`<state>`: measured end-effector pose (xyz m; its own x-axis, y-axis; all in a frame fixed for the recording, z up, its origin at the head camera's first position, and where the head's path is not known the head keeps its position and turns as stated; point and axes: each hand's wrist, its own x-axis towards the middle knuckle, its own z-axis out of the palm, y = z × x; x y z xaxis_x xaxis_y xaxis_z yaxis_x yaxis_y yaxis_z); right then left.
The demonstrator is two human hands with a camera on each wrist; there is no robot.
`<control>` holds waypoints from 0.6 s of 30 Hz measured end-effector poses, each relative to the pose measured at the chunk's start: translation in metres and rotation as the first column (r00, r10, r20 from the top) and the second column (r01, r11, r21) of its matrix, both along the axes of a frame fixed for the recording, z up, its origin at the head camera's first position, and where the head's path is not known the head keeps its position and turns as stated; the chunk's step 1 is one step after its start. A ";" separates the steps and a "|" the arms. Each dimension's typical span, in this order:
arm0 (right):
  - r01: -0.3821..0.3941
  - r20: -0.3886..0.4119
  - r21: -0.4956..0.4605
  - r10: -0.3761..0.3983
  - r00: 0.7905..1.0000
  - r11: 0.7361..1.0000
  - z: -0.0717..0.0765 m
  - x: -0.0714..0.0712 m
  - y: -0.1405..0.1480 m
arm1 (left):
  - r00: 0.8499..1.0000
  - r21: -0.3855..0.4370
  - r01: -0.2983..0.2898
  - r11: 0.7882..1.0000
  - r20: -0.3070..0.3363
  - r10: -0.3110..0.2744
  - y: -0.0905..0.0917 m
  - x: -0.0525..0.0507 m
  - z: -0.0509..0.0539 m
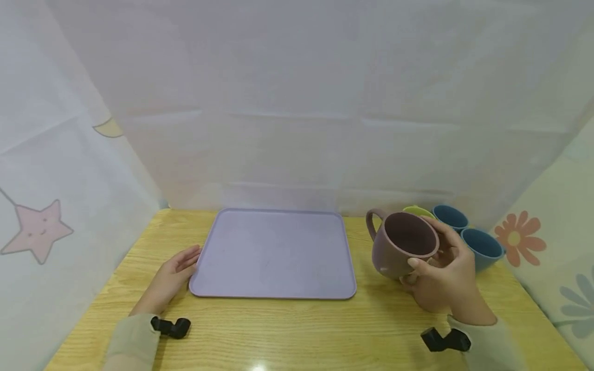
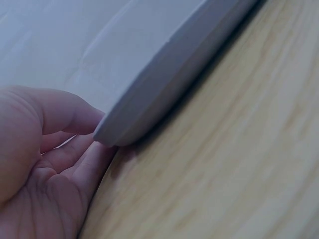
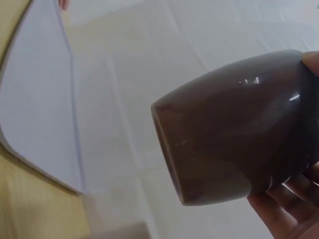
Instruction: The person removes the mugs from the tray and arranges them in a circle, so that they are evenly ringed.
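Observation:
A glossy purple-brown mug [image 1: 394, 252] is held up above the table by my right hand [image 1: 447, 270]. My thumb lies on the near side at the rim, and the other fingers wrap round the far side. The mug tilts, its handle pointing left; the right wrist view shows the mug's [image 3: 224, 134] base and side. A flat lavender tray [image 1: 274, 255] lies on the table. My left hand [image 1: 174, 275] is at its left edge; in the left wrist view a digit touches the tray's rim [image 2: 154, 82] and other fingers reach beneath it.
Two blue cups [image 1: 482, 245] stand at the back right, with a yellow-green cup [image 1: 419, 211] partly hidden behind the mug. The wooden table [image 1: 274, 330] meets a pale cloth backdrop [image 1: 287, 129] at the back, with cloth at both sides.

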<state>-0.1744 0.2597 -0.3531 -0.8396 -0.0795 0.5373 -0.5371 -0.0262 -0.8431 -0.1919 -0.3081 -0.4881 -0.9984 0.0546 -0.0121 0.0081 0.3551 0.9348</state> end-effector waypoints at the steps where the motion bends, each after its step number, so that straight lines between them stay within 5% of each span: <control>1: 0.006 -0.015 -0.007 -0.006 1.000 1.000 0.002 -0.001 0.006 | 1.000 -0.001 -0.003 1.000 0.000 0.003 -0.001 0.000 0.000; 9: 0.040 -0.043 -0.068 -0.043 0.998 0.997 0.007 -0.007 0.040 | 1.000 -0.019 -0.025 0.999 -0.008 0.025 -0.006 0.003 0.002; 14: -0.067 -0.116 -0.268 0.037 0.993 0.961 0.008 -0.010 0.064 | 1.000 -0.009 -0.025 1.000 -0.008 0.025 -0.004 0.004 0.003; 18: -0.121 -0.179 -0.301 0.069 0.981 0.946 0.009 -0.009 0.093 | 1.000 0.009 -0.021 1.000 -0.007 0.022 -0.001 0.003 0.003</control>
